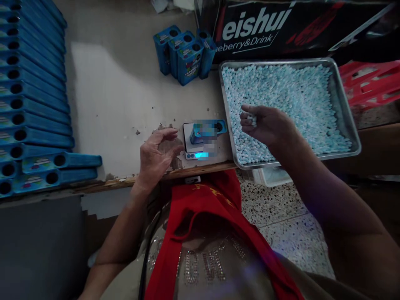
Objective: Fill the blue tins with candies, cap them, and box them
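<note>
Left hand (152, 156) bare, holding nothing, fingers (168, 133) curved and parted from the thumb. Right hand (265, 123) cupped, fingers curled in. Left forearm (115, 233) angled forward; right forearm (308, 179) slants inward from the person's right.

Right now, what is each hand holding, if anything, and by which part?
The right hand holds a few pale pieces in its curled fingers; they are too small to tell parts. Nothing clearly shows in the left hand.

We cannot read the blurred digital scale display (199, 155) beside the left fingers (165, 133). We only partly see candies (251, 119) inside the right fingers (246, 128).
</note>
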### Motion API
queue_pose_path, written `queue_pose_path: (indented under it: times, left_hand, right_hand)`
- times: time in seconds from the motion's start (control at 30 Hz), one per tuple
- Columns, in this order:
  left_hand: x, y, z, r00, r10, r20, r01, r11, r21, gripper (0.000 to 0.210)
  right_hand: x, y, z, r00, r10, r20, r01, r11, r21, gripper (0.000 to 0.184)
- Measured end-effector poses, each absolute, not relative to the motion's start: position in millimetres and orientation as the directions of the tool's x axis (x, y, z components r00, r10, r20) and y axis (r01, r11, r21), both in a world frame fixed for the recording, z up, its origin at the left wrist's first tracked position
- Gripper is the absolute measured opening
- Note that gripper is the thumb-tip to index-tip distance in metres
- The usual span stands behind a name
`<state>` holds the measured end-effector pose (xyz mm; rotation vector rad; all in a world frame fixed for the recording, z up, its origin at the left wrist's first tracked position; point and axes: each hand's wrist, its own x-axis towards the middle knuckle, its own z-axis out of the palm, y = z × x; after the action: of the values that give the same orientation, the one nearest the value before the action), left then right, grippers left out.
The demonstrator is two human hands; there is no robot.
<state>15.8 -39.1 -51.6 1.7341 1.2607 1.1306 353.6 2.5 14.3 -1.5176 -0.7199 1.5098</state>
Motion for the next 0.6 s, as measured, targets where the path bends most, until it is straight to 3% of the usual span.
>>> queue_pose_path:
  times: [0.13,0.27,0.43,0.6]
  left_hand:
    - [17.8,-37.3,-37.9,0.222,0.94,0.258,0.38,-0.327,0.865,0.055]
    - [20.1,-29.8,-19.2,0.31,0.903,0.298,0.43,-0.412,0.803,0.069]
    - [29.6,-19.7,-8.1,0.353,0.881,0.316,0.518,-0.465,0.718,0.07]
    - [46.8,-16.0,-7.0,0.425,0.85,0.31,0.548,-0.515,0.659,0.069]
  right_hand:
    - [350.4,4.4,27.6,-0.003,0.853,-0.522,-0.226,-0.509,-0.831,0.011]
    - [341.1,9.7,40.6,-0.057,0.906,-0.42,-0.194,-0.422,-0.885,0.011]
    - [322.9,5.5,48.0,-0.117,0.949,-0.293,-0.1,-0.304,-0.947,0.003]
    - [323.0,5.7,45.4,-0.216,0.935,-0.281,-0.07,-0.302,-0.951,0.017]
